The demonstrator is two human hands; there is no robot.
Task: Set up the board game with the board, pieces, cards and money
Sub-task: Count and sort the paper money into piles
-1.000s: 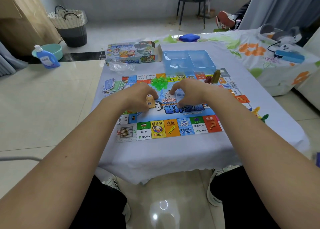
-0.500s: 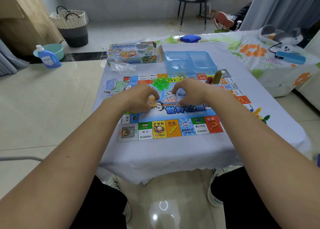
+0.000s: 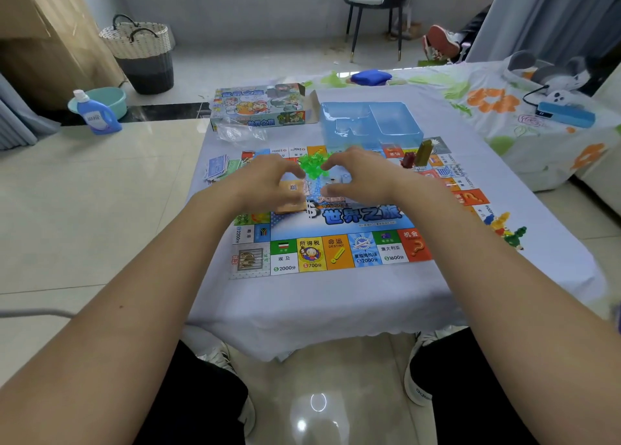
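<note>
Board (image 3: 339, 239) lies flat on the tabletop (image 3: 322, 296), and both hands work over its centre. The left hand (image 3: 265, 184) hovers with fingers curled above an orange card stack (image 3: 291, 200) that sits on the left half of the middle panel; whether it actually pinches the stack I cannot tell, since the hand hides the contact. The right hand (image 3: 361, 175) mirrors it, fingers curled down toward a pale blue card spot (image 3: 344, 178), and its grip is likewise hidden. Between and just beyond the fingertips sits a heap of green house pieces (image 3: 312, 167). The step in hand looks like squaring the two card stacks onto their marked places, so it would pay to nudge each stack from its edges with light fingertip pressure, keep the wrists low, and avoid sweeping into the green heap, which would scatter easily. Farther right on the board stand a red piece (image 3: 408, 160) and a taller olive piece (image 3: 423, 152), both upright. Paper money (image 3: 220, 166) is fanned on the cloth just left of the board's far corner. Beyond the board rests a clear blue tray (image 3: 369, 122), with the game box (image 3: 260, 107) to its left and a crumpled plastic bag (image 3: 240, 133) near the box. Coloured player tokens (image 3: 504, 229) lie on the cloth off the board's right edge.
</note>
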